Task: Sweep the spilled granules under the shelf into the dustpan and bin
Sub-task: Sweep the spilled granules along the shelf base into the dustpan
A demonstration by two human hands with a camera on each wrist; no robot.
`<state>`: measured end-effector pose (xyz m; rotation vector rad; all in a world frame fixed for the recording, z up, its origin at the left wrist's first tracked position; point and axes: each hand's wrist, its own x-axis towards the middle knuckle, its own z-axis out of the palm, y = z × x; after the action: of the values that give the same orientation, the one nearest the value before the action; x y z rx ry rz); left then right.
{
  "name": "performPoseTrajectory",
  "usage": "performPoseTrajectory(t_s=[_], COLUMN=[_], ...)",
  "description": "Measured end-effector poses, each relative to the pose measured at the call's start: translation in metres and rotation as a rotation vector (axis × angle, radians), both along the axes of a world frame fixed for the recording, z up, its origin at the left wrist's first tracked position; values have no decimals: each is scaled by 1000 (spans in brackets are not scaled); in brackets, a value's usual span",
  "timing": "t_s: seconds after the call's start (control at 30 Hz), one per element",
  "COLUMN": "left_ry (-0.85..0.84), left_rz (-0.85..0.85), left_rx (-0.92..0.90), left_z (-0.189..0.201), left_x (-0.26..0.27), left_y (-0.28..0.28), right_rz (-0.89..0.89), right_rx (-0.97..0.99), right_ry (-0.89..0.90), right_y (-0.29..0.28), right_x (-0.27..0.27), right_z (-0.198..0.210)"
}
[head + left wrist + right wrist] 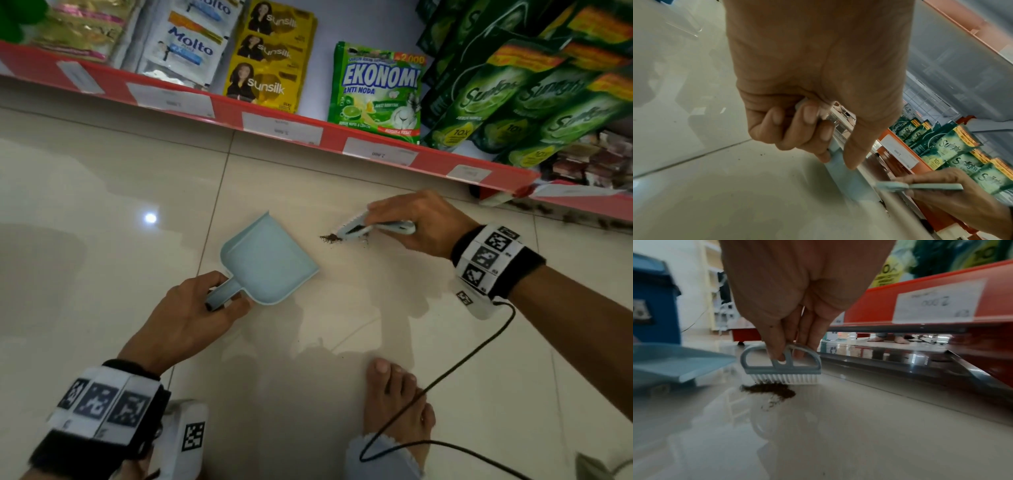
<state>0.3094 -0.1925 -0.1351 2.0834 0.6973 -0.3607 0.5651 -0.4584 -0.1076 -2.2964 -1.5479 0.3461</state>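
Granules point(329, 237) btwn dustpan point(269, 262), brush point(356, 229)

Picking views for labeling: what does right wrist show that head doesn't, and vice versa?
Only right wrist: the blue bin, the gap under the red shelf, and the white bristles meeting the granules.

Only head: the left hand gripping the dustpan handle, the shelf products, a bare foot.

Both: the right hand holding the brush, granules still on the floor, the dustpan beside them.
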Motion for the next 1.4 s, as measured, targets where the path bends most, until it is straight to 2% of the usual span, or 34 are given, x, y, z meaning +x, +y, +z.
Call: performPoseTrajectory(t_s=[0.1, 0.17, 0.23, 0.4, 0.53, 0.67, 0.73, 0.8, 0.93, 1.03, 1.17, 1.3, 1.4], left_ry=[-5, -15, -24, -22, -21, -27, -37, -42, -40, -38, -33, -22, -9], left_rz=[-25, -34, -40, -42, -37, -63, -64, -65, -64, -56, -38, -48, -66], left_rx=[3, 14, 19, 43, 37, 24, 12, 7, 10, 19, 17, 18, 22], left_z=[2, 2, 3, 2, -2, -4, -3, -3, -4, -4, -6, -8, -8], left_x=[6, 10, 12, 10, 8, 10, 10, 10, 9, 6, 2, -1, -3], left_y=[-5, -7, -8, -7, -7, -10, -11, -12, -11, -9, -7, -9, -12], right_rz=[-149, -275, -323, -229, -196, -434, -624, -723, -665, -637, -660, -646, -466], right_rx=[110, 94, 44, -36, 62, 159, 98, -25, -68, -39, 10, -59, -149], right_ry=[-62, -107, -118, -21, -74, -228, -256, -197, -65, -48, -168, -260, -199], right_y=[1, 3, 4, -7, -13, -13, -12, -5, 20, 30, 31, 40, 44], right_x=[5, 7, 0, -34, -47, -47, -50, -58, -87, -92, -65, -30, -26], right_z=[-2, -7, -13, -20, -14, -3, -2, -6, -14, -10, 1, -1, -10])
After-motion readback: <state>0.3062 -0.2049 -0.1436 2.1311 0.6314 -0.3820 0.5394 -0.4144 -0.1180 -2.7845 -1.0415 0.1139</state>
